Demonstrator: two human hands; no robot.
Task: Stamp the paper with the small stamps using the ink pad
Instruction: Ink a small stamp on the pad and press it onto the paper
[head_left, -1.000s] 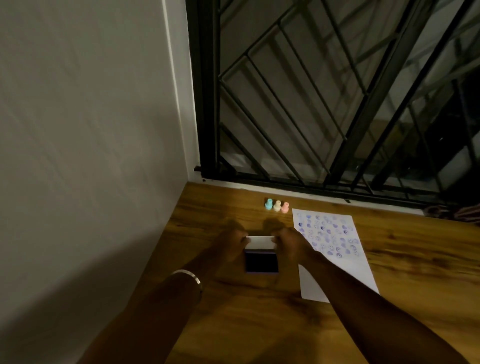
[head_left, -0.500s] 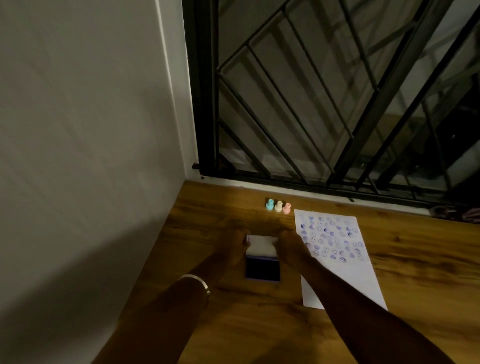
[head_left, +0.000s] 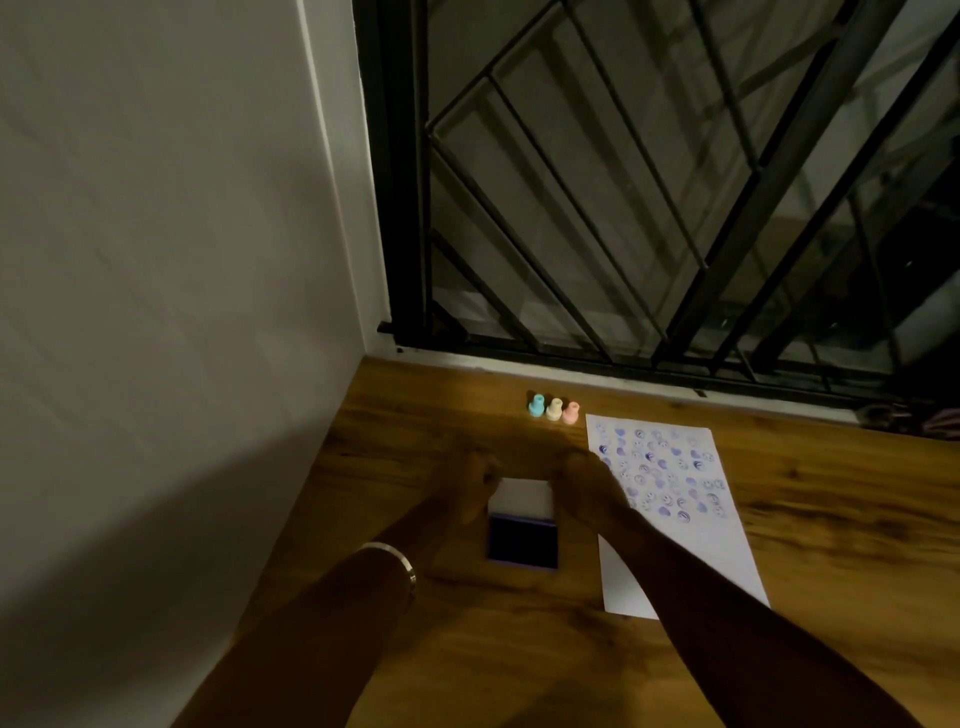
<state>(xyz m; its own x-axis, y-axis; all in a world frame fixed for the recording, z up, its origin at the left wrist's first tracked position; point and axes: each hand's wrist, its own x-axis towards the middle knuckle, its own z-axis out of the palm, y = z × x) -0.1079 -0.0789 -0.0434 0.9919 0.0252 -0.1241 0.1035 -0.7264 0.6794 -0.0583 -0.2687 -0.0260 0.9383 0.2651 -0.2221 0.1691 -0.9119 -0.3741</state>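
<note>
An ink pad with a dark blue pad lies open on the wooden table, its white lid swung toward the far side. My left hand holds the lid's left edge and my right hand holds its right edge. To the right lies a white paper covered with several purple stamp marks on its far half. Three small stamps stand in a row beyond the pad: a blue stamp, a cream stamp and a pink stamp.
A pale wall bounds the table on the left. A black metal window grille runs along the far edge. A dark bundle sits at the far right by the grille. A metal bangle circles my left wrist.
The view has tilted slightly. The white lid has tipped further back from the pad, showing more of its face. Both hands stay on the lid's edges.
</note>
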